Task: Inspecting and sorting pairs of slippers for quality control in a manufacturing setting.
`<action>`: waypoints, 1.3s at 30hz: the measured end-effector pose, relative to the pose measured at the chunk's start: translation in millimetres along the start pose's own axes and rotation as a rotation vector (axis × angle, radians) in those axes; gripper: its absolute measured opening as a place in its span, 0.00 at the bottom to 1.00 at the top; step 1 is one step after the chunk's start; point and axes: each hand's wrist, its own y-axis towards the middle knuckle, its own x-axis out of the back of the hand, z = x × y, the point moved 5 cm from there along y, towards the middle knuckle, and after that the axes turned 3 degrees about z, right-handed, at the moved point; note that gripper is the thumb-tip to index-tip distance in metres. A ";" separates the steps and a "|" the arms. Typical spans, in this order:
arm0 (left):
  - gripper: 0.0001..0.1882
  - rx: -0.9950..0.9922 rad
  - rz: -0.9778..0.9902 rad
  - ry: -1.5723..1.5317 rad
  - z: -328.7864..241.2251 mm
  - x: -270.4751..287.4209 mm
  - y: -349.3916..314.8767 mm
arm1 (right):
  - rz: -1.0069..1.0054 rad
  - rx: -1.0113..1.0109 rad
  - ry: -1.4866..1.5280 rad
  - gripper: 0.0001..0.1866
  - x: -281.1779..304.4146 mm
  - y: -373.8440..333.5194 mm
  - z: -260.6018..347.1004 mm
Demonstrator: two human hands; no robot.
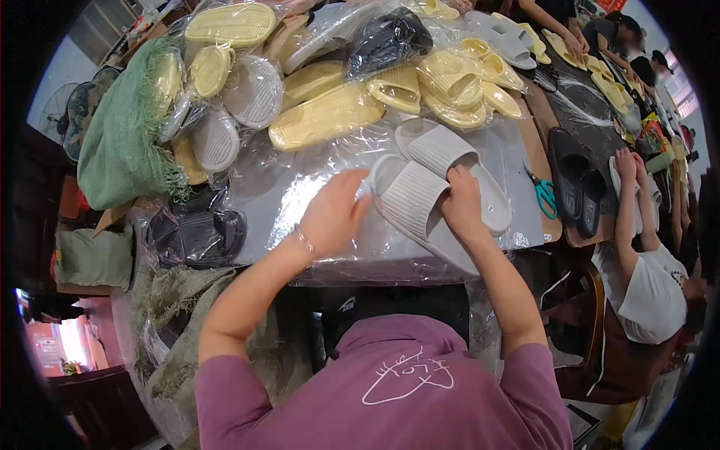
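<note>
A pair of light grey slide slippers [412,195] lies side by side on the table in front of me, toes pointing away. My right hand [461,199] is closed on them, its fingers tucked in at the straps' openings. Just left of the nearer slipper is my left hand [334,214], slightly blurred, with fingers stretched toward the slipper's edge and thumb apart. Nothing shows in that hand; whether its fingertips touch the slipper is unclear. Clear plastic film [300,191] shines on the grey tabletop beneath and beyond the left hand.
Bagged yellow slippers [326,116], bagged grey slippers [255,94] and a black bagged pair [196,234] crowd the table. A green woven sack [127,142] stands left. Teal-handled scissors [546,199] and black slippers [571,180] lie right, near a co-worker's arms [628,202].
</note>
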 end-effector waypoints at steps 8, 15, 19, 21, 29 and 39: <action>0.32 0.204 0.486 0.642 67.9 -24.5 -53.4 | 0.027 0.310 0.235 0.15 21.2 16.0 75.0; 0.31 0.259 0.290 0.464 75.0 -21.0 -52.9 | 0.301 0.040 0.045 0.17 -28.4 18.6 67.4; 0.31 0.280 0.318 0.447 76.8 -18.1 -53.3 | 0.240 0.209 0.319 0.23 11.7 -1.0 28.3; 0.28 0.256 0.257 0.362 71.8 -11.1 -48.0 | 0.063 0.063 0.082 0.19 54.9 -5.3 -27.5; 0.18 -0.049 -0.162 0.140 -47.5 -9.5 -25.0 | 0.195 -0.293 -0.704 0.14 129.6 -63.4 -187.9; 0.12 0.004 -0.062 0.584 -63.3 -44.4 5.6 | 0.421 -0.547 -0.633 0.15 126.8 -55.3 -221.2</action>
